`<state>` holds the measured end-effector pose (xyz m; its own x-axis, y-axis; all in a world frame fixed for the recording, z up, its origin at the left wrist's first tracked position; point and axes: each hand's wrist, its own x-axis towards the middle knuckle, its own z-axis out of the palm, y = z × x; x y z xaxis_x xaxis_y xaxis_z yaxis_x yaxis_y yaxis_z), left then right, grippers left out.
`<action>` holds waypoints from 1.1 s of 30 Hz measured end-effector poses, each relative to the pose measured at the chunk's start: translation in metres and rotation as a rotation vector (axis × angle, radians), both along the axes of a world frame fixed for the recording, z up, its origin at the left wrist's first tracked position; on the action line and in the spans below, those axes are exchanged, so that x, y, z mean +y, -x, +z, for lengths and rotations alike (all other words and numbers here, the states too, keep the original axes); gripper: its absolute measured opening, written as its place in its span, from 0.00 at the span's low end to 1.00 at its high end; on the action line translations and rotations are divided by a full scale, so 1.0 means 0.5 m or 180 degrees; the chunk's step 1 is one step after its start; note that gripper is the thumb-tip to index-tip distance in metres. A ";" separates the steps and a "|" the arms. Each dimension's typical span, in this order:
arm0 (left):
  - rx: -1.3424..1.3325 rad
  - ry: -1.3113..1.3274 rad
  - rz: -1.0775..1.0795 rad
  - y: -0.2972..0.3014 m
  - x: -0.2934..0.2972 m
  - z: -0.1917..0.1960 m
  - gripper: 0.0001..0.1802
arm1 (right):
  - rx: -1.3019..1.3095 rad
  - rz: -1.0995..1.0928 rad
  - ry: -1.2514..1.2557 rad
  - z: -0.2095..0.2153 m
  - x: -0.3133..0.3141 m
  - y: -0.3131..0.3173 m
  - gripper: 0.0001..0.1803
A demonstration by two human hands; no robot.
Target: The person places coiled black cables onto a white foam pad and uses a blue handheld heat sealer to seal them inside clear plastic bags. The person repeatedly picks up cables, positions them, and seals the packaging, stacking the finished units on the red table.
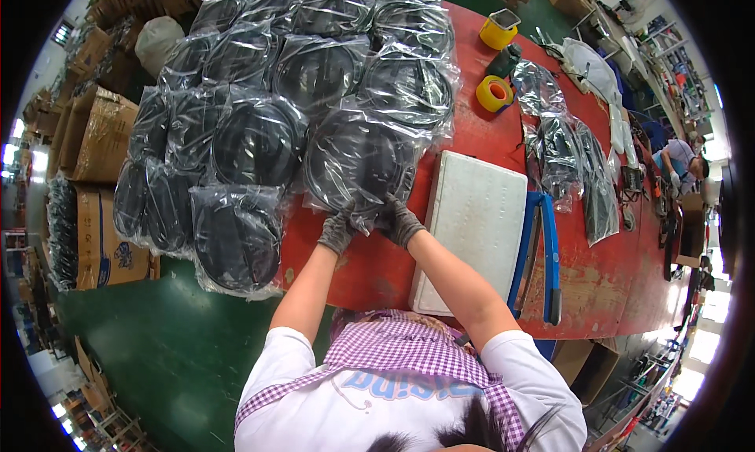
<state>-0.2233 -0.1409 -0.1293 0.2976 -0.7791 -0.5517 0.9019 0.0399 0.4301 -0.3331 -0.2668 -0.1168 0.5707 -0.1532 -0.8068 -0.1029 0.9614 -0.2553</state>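
Note:
Both of my hands wear dark grey gloves and meet at the near edge of a clear plastic bag (354,161) holding a round, black, coil-like item. My left hand (336,232) is closed on the bag's gathered near end. Just beside it, my right hand (403,224) grips the same edge, its fingertips partly hidden by the plastic. This bag lies at the near right corner of a large spread of similar bagged black rings (255,141), arranged in overlapping rows. Another such bag (236,239) sits at the near left, by the table edge.
On the red table (370,275), a white foam slab (476,216) lies right of my hands, beside a blue-framed tool (543,255). Yellow tape rolls (494,94) and flat bagged black parts (554,157) lie farther right. Cardboard boxes (98,141) stand left; another person (680,165) is far right.

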 end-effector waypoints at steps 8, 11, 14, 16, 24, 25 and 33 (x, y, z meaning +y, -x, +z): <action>0.0052 0.0469 0.0169 -0.035 0.009 -0.094 0.24 | 0.0614 0.0005 0.0369 0.085 0.030 0.123 0.20; -0.0561 -0.1374 0.1021 0.112 -0.004 0.096 0.23 | 0.0152 0.0346 0.0838 0.167 0.051 0.280 0.22; -0.1523 -0.1474 -0.0316 0.234 0.072 0.007 0.25 | -0.0501 0.0466 0.1449 0.321 0.042 0.411 0.21; -0.2451 -0.1291 -0.1070 0.337 0.106 -0.021 0.27 | -0.1508 0.0111 0.1472 0.434 0.010 0.510 0.21; -0.4794 -0.1938 -0.1934 0.374 -0.156 0.053 0.47 | 0.0839 -0.1822 0.2423 0.354 -0.197 0.951 0.13; -0.4810 -0.2094 -0.1946 0.375 -0.186 0.045 0.48 | 0.1209 -0.1421 0.2542 0.283 -0.223 0.997 0.12; -0.3846 -0.1243 -0.1801 0.443 -0.140 0.032 0.42 | 0.1099 0.2899 0.4968 -0.215 -0.206 1.122 0.33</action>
<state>-0.4448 -0.2110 -0.1134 0.4404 -0.8092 -0.3889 -0.1796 -0.5038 0.8450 -0.8941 -0.3700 -0.2241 0.7551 -0.5634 -0.3353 -0.6294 -0.4798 -0.6112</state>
